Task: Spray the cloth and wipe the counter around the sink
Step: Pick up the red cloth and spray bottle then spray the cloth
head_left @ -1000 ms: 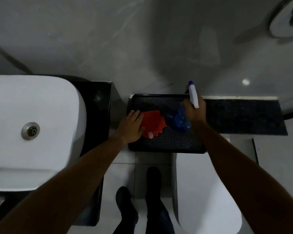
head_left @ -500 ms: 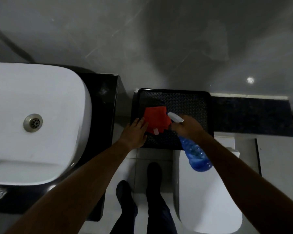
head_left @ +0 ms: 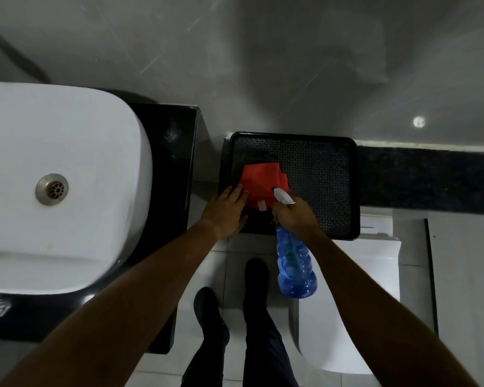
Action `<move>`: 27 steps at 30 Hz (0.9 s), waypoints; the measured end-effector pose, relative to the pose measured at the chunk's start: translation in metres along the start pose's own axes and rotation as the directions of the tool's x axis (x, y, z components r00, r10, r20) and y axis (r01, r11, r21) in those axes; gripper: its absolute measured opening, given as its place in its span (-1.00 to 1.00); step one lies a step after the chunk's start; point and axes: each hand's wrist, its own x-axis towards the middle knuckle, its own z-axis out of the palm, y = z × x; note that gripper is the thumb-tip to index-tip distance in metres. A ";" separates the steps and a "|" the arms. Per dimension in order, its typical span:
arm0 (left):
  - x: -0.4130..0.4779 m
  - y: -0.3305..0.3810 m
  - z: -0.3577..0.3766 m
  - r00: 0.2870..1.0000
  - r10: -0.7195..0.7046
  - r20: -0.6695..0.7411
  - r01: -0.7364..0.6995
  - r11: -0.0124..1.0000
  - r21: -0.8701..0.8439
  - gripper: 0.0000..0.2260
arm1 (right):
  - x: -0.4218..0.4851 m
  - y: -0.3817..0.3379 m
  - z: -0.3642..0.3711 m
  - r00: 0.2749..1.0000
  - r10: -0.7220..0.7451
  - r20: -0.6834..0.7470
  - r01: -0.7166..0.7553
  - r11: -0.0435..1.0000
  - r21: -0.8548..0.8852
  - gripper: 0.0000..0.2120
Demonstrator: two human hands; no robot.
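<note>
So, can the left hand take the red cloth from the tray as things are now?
Probably yes. The left hand already lies with its fingertips on the red cloth in the black tray. The spray bottle in the right hand points at the cloth's other edge and does not block it.

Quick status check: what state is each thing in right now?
Cloth: flat in tray, pinned at one edge.
Bottle: held, nozzle aimed at cloth.
Left hand: open, fingers on cloth.
Right hand: gripping bottle.
Tray: holds only the cloth.
Sink: basin empty.
</note>
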 end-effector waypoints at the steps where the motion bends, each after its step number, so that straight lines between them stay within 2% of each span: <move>1: 0.000 0.000 0.000 1.000 0.000 0.001 0.000 1.000 -0.002 -0.37 | -0.001 -0.001 0.001 1.000 -0.005 -0.026 0.005 1.000 -0.014 -0.81; 4: 0.000 0.000 -0.001 1.000 -0.001 0.005 0.001 1.000 -0.012 -0.38 | -0.003 -0.002 0.000 0.995 -0.025 -0.097 0.020 0.998 -0.057 -0.80; 11: 0.001 0.000 0.000 1.000 -0.001 0.001 0.001 1.000 0.000 -0.37 | -0.002 0.001 -0.001 0.989 -0.080 -0.128 0.064 0.990 -0.127 -0.79; 16: 0.001 0.001 0.000 1.000 -0.008 0.003 0.008 1.000 -0.003 -0.37 | -0.002 0.003 0.009 0.996 -0.071 -0.061 0.057 0.976 -0.209 -0.81; 22: -0.001 0.001 -0.002 1.000 -0.002 0.001 0.002 1.000 0.013 -0.38 | 0.000 0.001 0.032 0.994 -0.110 -0.015 0.103 0.963 -0.249 -0.67; 27: -0.001 0.002 -0.005 1.000 -0.005 0.006 0.005 0.999 0.036 -0.38 | 0.007 -0.005 0.022 0.969 -0.183 -0.168 0.141 0.962 -0.232 -0.74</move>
